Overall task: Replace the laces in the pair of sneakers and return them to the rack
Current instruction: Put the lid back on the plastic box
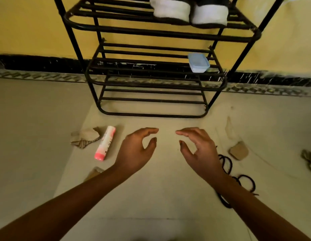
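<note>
Two sneakers with white heels, the left sneaker [170,9] and the right sneaker [210,13], stand side by side on the upper shelf of a black metal rack [151,32], heels toward me. My left hand [137,150] and my right hand [198,150] hover over the floor in front of the rack, palms facing each other, fingers curved and apart, holding nothing. Black laces [238,180] lie coiled on the floor just right of my right forearm, partly hidden by it.
A small clear plastic box [198,62] sits on the rack's middle shelf. On the floor lie a pink and white tube [105,143], crumpled brown paper [85,138] to its left and more paper scraps [238,151] at the right. A yellow wall stands behind the rack.
</note>
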A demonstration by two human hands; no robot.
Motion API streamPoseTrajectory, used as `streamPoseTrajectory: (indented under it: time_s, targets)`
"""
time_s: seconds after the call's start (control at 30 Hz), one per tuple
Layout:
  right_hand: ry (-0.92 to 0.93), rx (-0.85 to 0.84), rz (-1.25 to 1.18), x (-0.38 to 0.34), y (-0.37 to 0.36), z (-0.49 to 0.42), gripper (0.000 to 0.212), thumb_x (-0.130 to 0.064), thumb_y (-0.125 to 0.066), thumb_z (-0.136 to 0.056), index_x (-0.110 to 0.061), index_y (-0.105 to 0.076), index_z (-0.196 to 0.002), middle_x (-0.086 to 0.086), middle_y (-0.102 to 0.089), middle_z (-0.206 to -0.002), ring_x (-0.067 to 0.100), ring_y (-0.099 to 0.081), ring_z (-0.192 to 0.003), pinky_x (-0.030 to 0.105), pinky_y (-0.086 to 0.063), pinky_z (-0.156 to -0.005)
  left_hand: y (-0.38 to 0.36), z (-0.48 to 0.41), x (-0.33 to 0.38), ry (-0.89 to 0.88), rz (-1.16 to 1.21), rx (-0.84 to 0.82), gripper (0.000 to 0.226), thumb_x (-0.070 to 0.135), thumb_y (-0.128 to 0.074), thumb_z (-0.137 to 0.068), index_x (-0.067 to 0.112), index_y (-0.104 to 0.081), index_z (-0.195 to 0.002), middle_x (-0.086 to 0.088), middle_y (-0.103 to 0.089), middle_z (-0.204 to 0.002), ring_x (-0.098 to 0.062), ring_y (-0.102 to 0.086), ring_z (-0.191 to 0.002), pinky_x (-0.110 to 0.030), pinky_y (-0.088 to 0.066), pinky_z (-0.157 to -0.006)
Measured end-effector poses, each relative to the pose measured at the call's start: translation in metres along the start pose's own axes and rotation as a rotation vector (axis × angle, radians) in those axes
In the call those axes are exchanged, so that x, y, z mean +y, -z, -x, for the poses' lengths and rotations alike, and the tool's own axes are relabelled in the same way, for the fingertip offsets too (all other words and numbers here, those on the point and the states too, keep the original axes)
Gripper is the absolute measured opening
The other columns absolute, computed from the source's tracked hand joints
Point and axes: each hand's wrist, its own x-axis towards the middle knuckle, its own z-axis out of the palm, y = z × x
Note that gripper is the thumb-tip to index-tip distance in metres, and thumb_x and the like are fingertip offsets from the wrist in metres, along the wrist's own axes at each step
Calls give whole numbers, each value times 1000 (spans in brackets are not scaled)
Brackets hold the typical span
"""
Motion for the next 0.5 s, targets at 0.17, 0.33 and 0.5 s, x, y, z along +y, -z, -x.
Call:
streamPoseTrajectory:
  time_s: [0.17, 0.33, 0.5]
  targets:
    - [-90, 20, 17, 21, -2, 9, 31, -24, -50, -83, -17, -68, -108, -4, -64, -103, 9, -54, -99, 12, -39, -88, -18, -6, 1, -21, -36, -50, 29, 25, -57, -87, 26, -65, -115, 16, -64, -117, 0, -57, -110, -14, -40, -96]
    - [-104, 114, -2, 40, 6, -33, 30, -20, -52, -84, -16, -67, -110, -3, -64, -105, 10, -56, -101, 13, -40, -90, -19, -53, 24, -108, -101, -42, 30, 18, -59, -89, 23, -63, -119, 12, -63, -120, -5, -60, -102, -16, -40, -92]
    - [-125, 231, -25, 68, 13, -98, 30, -13, -55, -82, -13, -68, -109, 3, -65, -104, 13, -57, -96, 23, -45, -81, -23, -134, 50, -206, -176, -12, 31, 17, -55, -90, 19, -62, -121, 4, -63, -123, -10, -56, -115, -17, -38, -93]
